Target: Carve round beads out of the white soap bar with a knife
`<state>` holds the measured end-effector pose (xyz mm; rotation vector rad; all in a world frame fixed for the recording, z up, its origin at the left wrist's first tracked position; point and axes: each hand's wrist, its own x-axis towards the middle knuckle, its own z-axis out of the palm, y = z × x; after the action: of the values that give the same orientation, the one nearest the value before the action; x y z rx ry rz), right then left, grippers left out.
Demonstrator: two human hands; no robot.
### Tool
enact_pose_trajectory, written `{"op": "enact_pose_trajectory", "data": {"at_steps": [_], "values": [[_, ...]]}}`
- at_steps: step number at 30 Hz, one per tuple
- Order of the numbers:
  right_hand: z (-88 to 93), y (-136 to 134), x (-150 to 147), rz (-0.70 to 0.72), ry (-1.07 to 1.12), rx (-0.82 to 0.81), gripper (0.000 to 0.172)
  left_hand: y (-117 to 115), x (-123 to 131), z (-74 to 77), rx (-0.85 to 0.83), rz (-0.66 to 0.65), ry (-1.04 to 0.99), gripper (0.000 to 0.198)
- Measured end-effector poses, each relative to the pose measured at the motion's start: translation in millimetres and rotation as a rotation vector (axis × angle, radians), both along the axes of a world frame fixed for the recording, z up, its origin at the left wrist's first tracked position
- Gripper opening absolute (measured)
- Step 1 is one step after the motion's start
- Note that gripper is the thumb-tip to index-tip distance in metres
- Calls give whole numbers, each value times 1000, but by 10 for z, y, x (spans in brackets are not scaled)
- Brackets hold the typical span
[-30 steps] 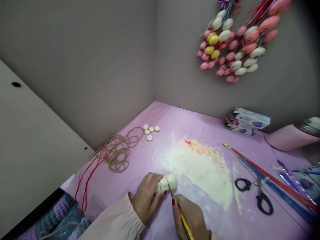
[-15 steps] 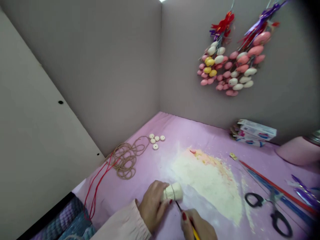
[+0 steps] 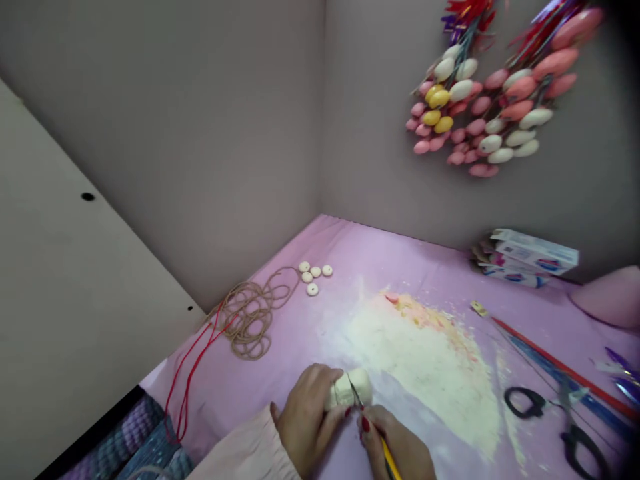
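My left hand point(image 3: 311, 417) grips a creamy white, rounded block point(image 3: 357, 387), soap-like in look, low over the cloth. Dark lines are scored around the block's side. In my right hand point(image 3: 397, 443) is a carving knife point(image 3: 389, 460) with a yellow handle and a thin dark blade. Its blade lies against the block's near face, at the scored line. My fingers hide the block's left end and part of the knife's handle. Just beyond the hands spreads a patch of pale shavings and powder point(image 3: 425, 373), pinkish and yellow along its far edge.
Brown cord point(image 3: 250, 320) and red string point(image 3: 193, 373) lie left on the pink cloth point(image 3: 280, 373), near several white beads point(image 3: 313, 289). Scissors point(image 3: 563, 413), a red rod point(image 3: 555, 363) and small boxes point(image 3: 535, 257) are at right. Egg garlands point(image 3: 480, 127) hang on the wall.
The knife's blade has moved up onto the block's face, and my right hand has come slightly closer to it. My left hand keeps its grip. The view has shifted slightly.
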<state>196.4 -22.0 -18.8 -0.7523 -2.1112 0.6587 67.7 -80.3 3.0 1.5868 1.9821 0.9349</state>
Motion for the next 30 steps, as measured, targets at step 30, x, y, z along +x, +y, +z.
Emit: {"op": "enact_pose_trajectory", "data": {"at_steps": [30], "values": [[-65,-66,173,101,-171,218,13,37,-43,0,73,-87,28,29]]}}
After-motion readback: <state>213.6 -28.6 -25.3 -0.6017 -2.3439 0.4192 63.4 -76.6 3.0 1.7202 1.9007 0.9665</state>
